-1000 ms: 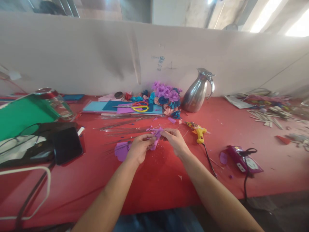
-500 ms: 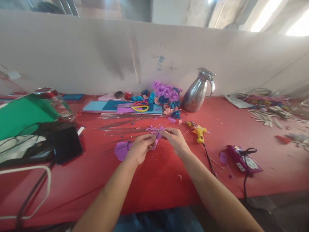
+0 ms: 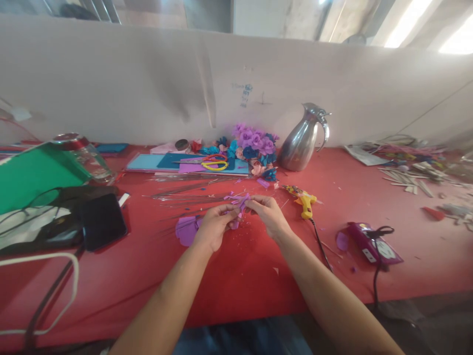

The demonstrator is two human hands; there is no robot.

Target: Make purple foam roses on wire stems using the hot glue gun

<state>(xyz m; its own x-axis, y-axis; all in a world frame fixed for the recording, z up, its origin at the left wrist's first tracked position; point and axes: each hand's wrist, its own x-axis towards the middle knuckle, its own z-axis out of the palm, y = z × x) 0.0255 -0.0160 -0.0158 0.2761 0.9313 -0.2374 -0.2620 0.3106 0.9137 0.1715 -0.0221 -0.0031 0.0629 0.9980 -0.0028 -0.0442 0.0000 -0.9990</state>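
Note:
Between my two hands is a small piece of purple paper [image 3: 242, 201], partly hidden by the fingers. My left hand [image 3: 218, 224] pinches its lower left side, thumb and forefinger closed. From the right, my right hand [image 3: 269, 214] grips its other edge with bent fingers. Cut purple paper pieces [image 3: 186, 230] lie on the red table left of my left hand. Thin wires [image 3: 181, 199] are spread beyond the hands. A yellow glue gun [image 3: 306, 204] rests to the right of my right hand.
Paper flowers [image 3: 254, 143] are heaped at the back beside a steel jug [image 3: 301, 140]. Scissors [image 3: 214, 162] lie on blue paper sheets [image 3: 144, 162]. To the left are a phone [image 3: 103, 222] and a glass jar [image 3: 88, 158]; to the right, a purple power box [image 3: 373, 244] with cords.
Both hands stay in nearly the same place. The purple paper between the fingers has shifted slightly in shape.

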